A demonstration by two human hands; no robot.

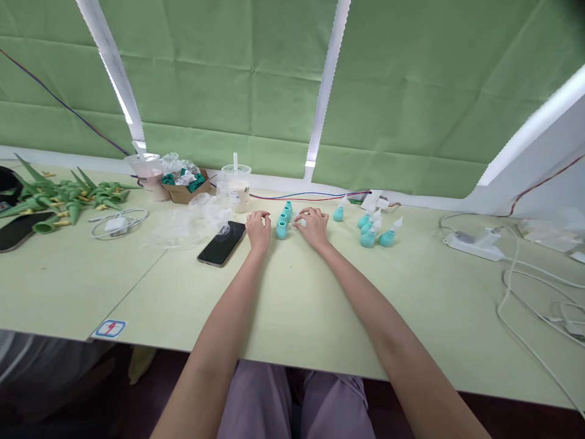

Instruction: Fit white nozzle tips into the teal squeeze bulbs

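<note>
Between my hands several small teal squeeze bulbs point(282, 230) stand in a row running away from me, their open necks facing up. My left hand point(259, 228) rests just left of the row with its fingers loosely curled; nothing shows in them. To the right of the row, my right hand point(314, 225) reaches down with bent fingers over small translucent white pieces point(299, 221). Those fingers look closed at the tips, partly hiding the pieces. Farther right, several teal bulbs with white pointed tips point(368, 238) stand in a loose group, and another tipped bulb point(338, 213) stands behind my right hand.
Left of my left hand are a phone point(222, 244), crumpled clear plastic bags point(189, 225) and a drink cup point(237, 189). Beyond sit a small cardboard box point(185, 192), a charger point(116, 225) and green spiky pieces point(73, 195). A power strip point(475, 245) with cables lies right.
</note>
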